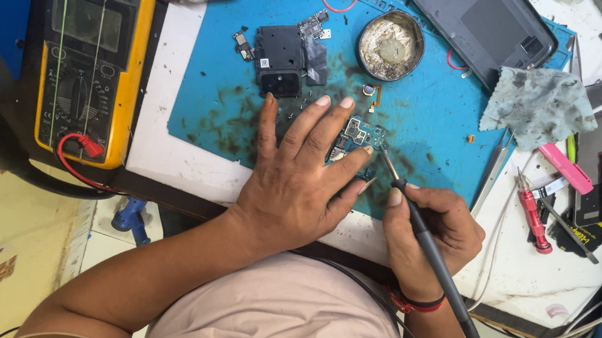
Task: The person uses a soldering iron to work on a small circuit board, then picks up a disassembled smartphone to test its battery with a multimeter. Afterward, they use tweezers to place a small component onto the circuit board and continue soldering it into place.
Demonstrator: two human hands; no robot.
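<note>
- The left hand [297, 184] lies palm down on the blue mat [437, 110], fingers spread and stretched forward, pinning a small circuit board [358, 134] flat against the mat.
- Its index and middle fingertips rest just past the board's upper left edge, and the thumb angles toward the board's lower right corner.
- The left forearm runs in from the lower left, bent at the elbow, crossing the near edge of the bench [164, 125].
- The right hand [431, 228] is closed around a black soldering iron [419, 226], held like a pen, thumb on top and fingers curled beneath.
- The iron slants up and to the left, and its tip sits at the board's right edge, just beside the left thumb.
- The iron's cable trails back past the right wrist, which wears a red band [416, 301].
- The 2 hands sit close together, nearly touching near the board.
- A round tin [391, 45] sits beyond the board, with black phone parts [282, 59] to its left.
- A yellow meter [91, 58] lies well to the left, off the mat.
- A grey rag [537, 105] lies at the mat's right edge, beside a red screwdriver [534, 220].
</note>
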